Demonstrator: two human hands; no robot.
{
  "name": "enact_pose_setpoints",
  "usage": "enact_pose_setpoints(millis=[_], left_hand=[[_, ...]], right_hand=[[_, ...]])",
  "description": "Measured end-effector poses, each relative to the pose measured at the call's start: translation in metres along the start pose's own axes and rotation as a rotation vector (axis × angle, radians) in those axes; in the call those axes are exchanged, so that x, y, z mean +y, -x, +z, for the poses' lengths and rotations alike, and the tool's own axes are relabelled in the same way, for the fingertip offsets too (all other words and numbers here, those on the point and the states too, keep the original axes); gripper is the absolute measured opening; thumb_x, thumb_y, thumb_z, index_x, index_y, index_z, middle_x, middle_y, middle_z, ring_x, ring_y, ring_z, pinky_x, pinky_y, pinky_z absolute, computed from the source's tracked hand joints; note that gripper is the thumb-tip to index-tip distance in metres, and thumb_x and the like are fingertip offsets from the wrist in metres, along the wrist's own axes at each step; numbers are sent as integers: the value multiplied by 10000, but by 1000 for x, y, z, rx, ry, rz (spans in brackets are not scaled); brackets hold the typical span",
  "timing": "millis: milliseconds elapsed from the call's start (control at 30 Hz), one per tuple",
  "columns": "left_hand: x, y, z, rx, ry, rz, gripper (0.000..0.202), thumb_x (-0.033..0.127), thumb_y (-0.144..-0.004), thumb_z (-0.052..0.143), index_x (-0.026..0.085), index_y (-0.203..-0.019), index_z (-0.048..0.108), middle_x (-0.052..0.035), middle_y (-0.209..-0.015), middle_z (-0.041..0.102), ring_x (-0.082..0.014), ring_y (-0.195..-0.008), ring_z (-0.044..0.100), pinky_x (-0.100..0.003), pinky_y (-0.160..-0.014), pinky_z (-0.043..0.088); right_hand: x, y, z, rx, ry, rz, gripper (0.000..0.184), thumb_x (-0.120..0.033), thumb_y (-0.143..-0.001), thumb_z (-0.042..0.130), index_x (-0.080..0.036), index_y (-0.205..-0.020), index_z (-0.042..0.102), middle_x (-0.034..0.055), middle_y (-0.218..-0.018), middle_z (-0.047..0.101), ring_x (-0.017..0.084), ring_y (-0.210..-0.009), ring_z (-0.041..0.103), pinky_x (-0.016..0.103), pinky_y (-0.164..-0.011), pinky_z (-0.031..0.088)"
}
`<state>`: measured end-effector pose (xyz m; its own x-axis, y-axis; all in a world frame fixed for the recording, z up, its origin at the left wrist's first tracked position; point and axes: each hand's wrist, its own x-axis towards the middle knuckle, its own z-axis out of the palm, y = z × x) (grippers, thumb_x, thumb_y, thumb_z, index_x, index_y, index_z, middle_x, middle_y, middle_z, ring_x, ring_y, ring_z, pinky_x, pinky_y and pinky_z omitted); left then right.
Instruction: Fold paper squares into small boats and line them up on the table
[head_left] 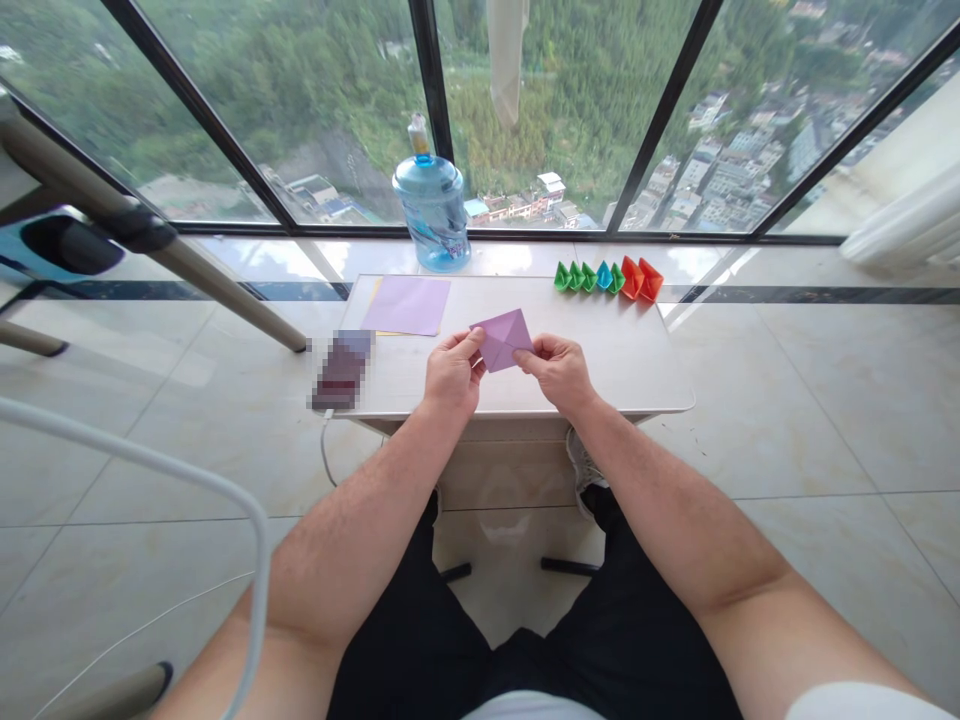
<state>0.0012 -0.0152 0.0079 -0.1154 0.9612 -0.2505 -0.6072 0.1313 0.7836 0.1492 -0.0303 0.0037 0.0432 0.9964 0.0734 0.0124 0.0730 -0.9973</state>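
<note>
A folded purple paper (502, 338), creased into a diamond shape, is held just above the small white table (637, 360). My left hand (454, 372) pinches its left corner with thumb and fingers closed. My right hand (556, 368) pinches its right edge the same way. A flat stack of purple paper sheets (407, 305), with a yellow sheet showing under it, lies on the table's far left. A row of several folded paper boats (609, 278), green, blue and orange, stands along the table's far right edge.
A blurred dark object (343, 370) sits at the table's left edge. A blue water jug (433, 208) stands on the floor by the window. A chair leg (150, 235) slants at left; a white cable (225, 500) loops at lower left.
</note>
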Motion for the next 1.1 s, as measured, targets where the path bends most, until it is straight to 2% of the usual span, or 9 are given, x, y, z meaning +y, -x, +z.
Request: enact_pose_setpoints(millis=[200, 400, 500, 633, 733, 800, 967, 1100], left_hand=[[3, 0, -1, 14, 28, -7, 332, 274, -593, 885, 174, -763, 618, 15, -735, 676, -114, -665, 634, -240, -639, 463], [4, -3, -3, 46, 3, 5, 299, 265, -629, 876, 173, -747, 617, 3, -749, 690, -119, -692, 648, -253, -686, 491], [4, -2, -3, 58, -19, 30, 312, 298, -622, 885, 177, -748, 627, 5, -745, 685, -117, -693, 639, -245, -681, 485], [4, 6, 0, -55, -105, 1, 408, 407, -579, 925, 177, -806, 675, -13, -787, 696, -140, -728, 642, -266, -681, 489], [3, 12, 1, -138, -231, -96, 443, 354, -507, 952, 151, -831, 729, -46, -810, 712, -162, -750, 648, -287, -685, 495], [2, 13, 2, -121, -266, -113, 419, 320, -496, 943, 141, -817, 742, -52, -799, 713, -158, -732, 643, -285, -670, 490], [1, 10, 4, -64, -282, -49, 350, 311, -527, 910, 143, -784, 745, -36, -741, 700, -128, -635, 624, -245, -573, 456], [-2, 9, 4, -37, -388, 107, 262, 355, -644, 857, 136, -746, 755, -21, -579, 644, -114, -488, 571, -227, -460, 383]], right_hand=[[-2, 0, 0, -15, -19, 8, 278, -392, -686, 755, -192, -589, 588, -33, -566, 534, 101, -571, 418, 257, -545, 318], [0, 0, -3, -19, -5, 6, 254, -371, -687, 764, -186, -592, 618, -34, -565, 551, 101, -569, 429, 262, -556, 331], [1, 0, -5, -41, -11, 14, 265, -375, -694, 773, -186, -581, 626, -28, -560, 567, 104, -562, 449, 265, -560, 352], [1, -2, -6, -35, -23, 22, 272, -377, -701, 790, -186, -576, 642, -17, -558, 601, 110, -560, 488, 268, -577, 396], [2, -4, -8, -11, -31, 40, 267, -385, -705, 801, -184, -595, 662, -9, -561, 627, 113, -556, 517, 268, -589, 430], [3, -4, -9, -1, -38, 60, 273, -415, -707, 803, -181, -628, 688, 2, -580, 653, 117, -559, 541, 269, -594, 453], [3, -6, -9, 31, -48, 94, 354, -509, -694, 803, -170, -662, 708, 39, -632, 703, 125, -569, 585, 268, -586, 496], [5, -8, -8, 108, -31, 108, 410, -556, -697, 810, -160, -738, 714, 43, -649, 707, 116, -540, 583, 249, -533, 489]])
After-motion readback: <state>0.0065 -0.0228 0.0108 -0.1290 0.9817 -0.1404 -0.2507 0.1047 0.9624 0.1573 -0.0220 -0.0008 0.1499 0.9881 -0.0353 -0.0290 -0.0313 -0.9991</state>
